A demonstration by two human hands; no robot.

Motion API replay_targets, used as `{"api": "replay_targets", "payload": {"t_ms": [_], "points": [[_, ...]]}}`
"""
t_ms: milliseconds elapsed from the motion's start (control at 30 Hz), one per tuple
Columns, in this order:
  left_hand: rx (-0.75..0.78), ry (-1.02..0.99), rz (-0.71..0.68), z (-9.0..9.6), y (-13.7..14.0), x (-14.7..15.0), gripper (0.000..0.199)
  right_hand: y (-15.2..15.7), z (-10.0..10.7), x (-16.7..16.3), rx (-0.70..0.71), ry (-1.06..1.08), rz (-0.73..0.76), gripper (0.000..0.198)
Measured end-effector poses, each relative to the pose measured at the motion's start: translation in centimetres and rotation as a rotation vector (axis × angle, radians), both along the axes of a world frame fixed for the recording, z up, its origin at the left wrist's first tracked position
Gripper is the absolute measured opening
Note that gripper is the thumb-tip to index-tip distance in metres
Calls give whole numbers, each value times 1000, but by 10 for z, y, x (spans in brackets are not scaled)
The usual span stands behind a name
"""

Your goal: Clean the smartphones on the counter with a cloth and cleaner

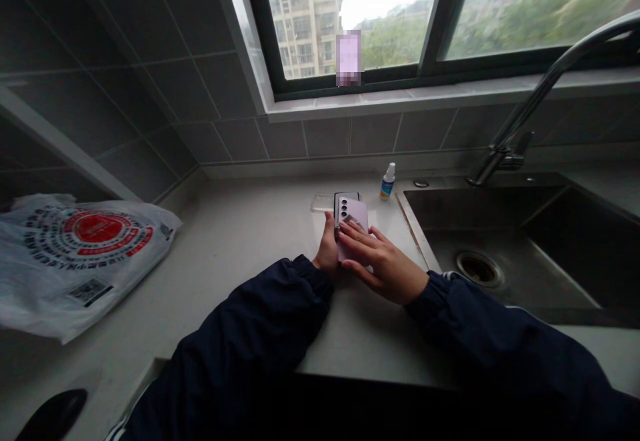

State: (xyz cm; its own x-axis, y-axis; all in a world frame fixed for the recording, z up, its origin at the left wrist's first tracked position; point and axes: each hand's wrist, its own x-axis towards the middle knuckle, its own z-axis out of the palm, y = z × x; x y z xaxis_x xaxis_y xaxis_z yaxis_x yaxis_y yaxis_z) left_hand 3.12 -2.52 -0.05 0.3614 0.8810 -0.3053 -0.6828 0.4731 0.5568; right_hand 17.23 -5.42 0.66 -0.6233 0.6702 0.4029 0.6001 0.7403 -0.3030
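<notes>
My left hand [328, 248] holds a lilac phone [359, 212] by its left side, thumb up along the edge. Its back faces up, with several camera lenses in a column. My right hand [373, 258] lies over the lower part of the phone, fingers stretched across the back. Under those fingertips shows a small greyish piece that looks like a cloth [356, 219]; most of it is hidden. Just behind the phone, a flat dark-edged object [347, 195] is partly covered. To its left lies a clear phone case [321, 202].
A small spray bottle [387, 182] with a white top stands by the sink [415, 218]. A chrome faucet [525, 108] arches over the basin. On the left of the counter [240, 228] sits a white plastic bag [90, 248]; a black object [53, 418] is at the lower left.
</notes>
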Motion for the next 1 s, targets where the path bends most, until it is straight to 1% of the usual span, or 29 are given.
{"api": "replay_targets", "payload": {"t_ms": [133, 433, 567, 767, 1000], "points": [[19, -10, -12, -2, 1, 0, 79, 0, -1, 0, -5, -3, -1, 54], [12, -9, -19, 4, -1, 0, 81, 0, -2, 0, -11, 10, -2, 56], [3, -15, -29, 2, 0, -1, 80, 0, -2, 0, -9, 4, -3, 56], [34, -11, -42, -2, 2, -1, 81, 0, -3, 0, 0, 15, -2, 58], [26, -3, -32, 0, 1, -1, 80, 0, -4, 0, -2, 16, -4, 58]]}}
